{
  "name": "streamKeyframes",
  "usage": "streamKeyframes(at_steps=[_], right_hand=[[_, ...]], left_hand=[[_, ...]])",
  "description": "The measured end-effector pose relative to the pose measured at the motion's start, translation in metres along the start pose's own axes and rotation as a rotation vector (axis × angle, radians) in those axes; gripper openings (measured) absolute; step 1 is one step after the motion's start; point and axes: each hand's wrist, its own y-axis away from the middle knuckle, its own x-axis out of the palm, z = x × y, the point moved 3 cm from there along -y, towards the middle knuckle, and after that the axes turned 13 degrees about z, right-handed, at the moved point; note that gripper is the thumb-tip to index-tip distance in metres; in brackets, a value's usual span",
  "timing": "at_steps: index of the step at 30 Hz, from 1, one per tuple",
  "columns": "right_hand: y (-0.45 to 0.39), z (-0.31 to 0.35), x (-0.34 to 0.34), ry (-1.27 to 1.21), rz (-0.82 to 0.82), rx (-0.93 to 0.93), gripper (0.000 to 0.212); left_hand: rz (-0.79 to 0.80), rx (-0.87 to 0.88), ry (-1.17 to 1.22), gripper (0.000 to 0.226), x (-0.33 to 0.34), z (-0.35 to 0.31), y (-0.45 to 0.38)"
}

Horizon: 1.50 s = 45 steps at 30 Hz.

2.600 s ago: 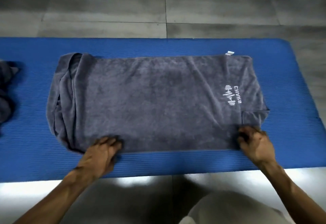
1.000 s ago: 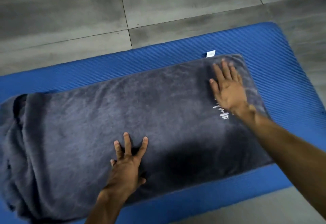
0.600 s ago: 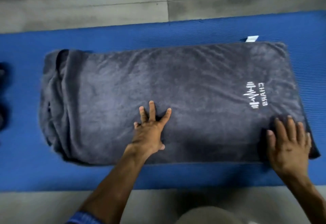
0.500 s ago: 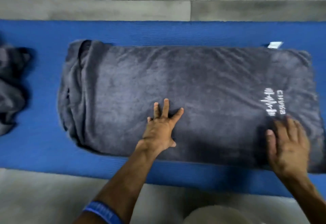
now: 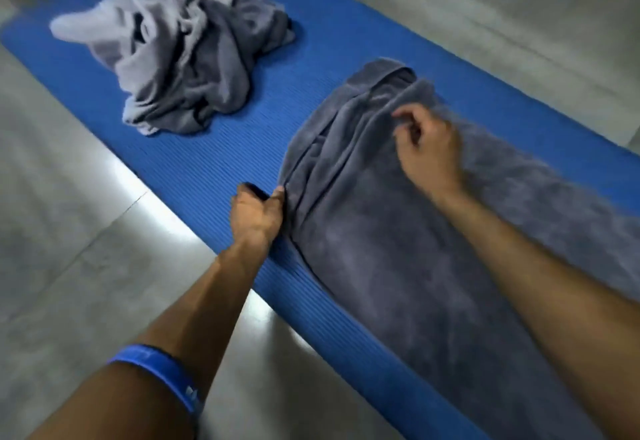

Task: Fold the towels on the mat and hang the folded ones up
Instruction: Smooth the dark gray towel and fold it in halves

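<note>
I see the mat [image 5: 221, 162] carrying the towel [image 5: 398, 266], with a crumpled pile [image 5: 187, 48] beside it. My left hand [image 5: 258, 212] pinches the towel's bunched end; my right hand [image 5: 429, 145] grips its far edge.

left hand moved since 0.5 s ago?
Yes. The left hand has gone from the middle of the dark towel to its bunched end, gripping the corner.

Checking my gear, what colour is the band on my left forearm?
Blue, with a small white mark, wristband, clear in the head view.
</note>
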Motion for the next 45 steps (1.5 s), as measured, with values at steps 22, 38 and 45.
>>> streamKeyframes(at_steps=[22, 38, 45], right_hand=[[-0.136, -0.011, 0.038, -0.163, 0.040, 0.127, 0.030], [-0.163, -0.008, 0.063, 0.053, 0.290, 0.455, 0.032], [-0.173, 0.010, 0.072, -0.159, 0.402, 0.307, 0.050]], left_hand=[[-0.182, 0.447, -0.005, 0.020, -0.054, 0.017, 0.035], [0.175, 0.156, 0.244, 0.030, -0.060, 0.006, -0.010], [-0.049, 0.173, 0.182, 0.030, -0.093, 0.028, -0.021]])
